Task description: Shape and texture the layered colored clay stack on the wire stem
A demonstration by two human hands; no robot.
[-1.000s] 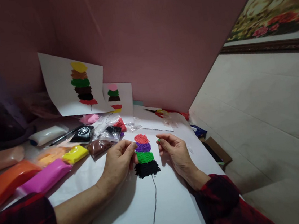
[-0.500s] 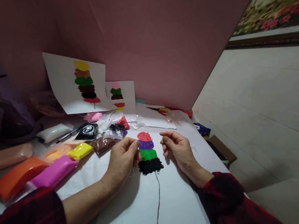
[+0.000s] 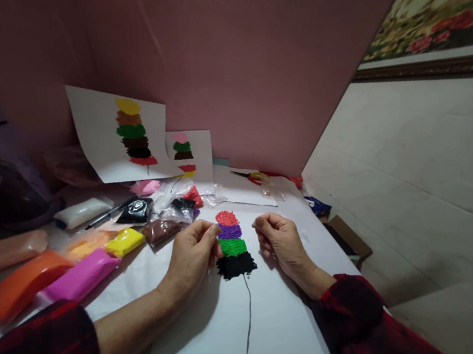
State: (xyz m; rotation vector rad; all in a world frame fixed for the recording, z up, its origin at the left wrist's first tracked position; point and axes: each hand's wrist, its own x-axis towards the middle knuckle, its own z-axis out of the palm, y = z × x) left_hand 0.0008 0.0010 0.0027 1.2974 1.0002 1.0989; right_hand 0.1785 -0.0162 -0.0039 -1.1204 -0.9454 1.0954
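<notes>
A white sheet lies before me with a layered clay picture on it: a red cap, a purple band, a green band and a wide black band. A thin dark line runs down from the black band. My left hand hovers at the picture's left edge, thumb and forefinger pinched together beside the purple band. To the right of the picture, my right hand also holds a pinch, fingers curled. Whatever sits between the fingertips of either hand is too small to make out.
Clay packets, including a magenta packet, an orange packet and a yellow packet, crowd the left. Two finished sheets, the larger one among them, lean at the back. Scissors lie behind the picture.
My right thumb and forefinger have closed into a tighter pinch. My left hand keeps its pinch by the picture. The whole view has shifted slightly.
</notes>
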